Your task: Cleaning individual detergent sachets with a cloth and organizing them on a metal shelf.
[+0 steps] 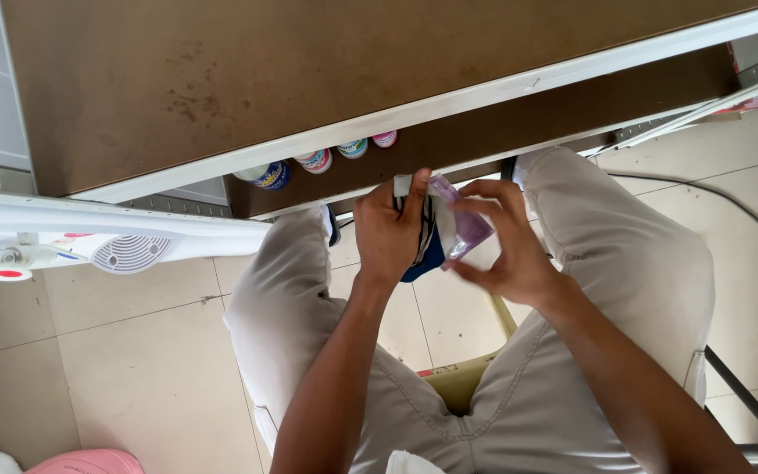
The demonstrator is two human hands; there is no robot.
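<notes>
In the head view, a small bundle of pouches is held between both hands above the lap, just at 12 o'clock of frame centre. The left hand [389,235] is closed over a dark blue and white striped pouch [425,247], its fingers curled together around the pouch's left side, with the thumb laid along the upper edge. The right hand [502,246] sits just at 3 o'clock of the left, and a purple see-through packet [464,225] is pinched between its thumb and bent fingers; the packet is blurred, so its contents cannot be told. Packet and pouch are pressed against each other.

At 12 o'clock of the hands, a brown table [221,79] with a white edge is seen, and a row of small round containers [318,161] with coloured lids is lined up on a lower ledge beneath it. Beige trousers [625,263] are spread at 3 and 9 o'clock of the hands. A white fan [129,250] lies at 9 o'clock, over the tiled floor [133,369].
</notes>
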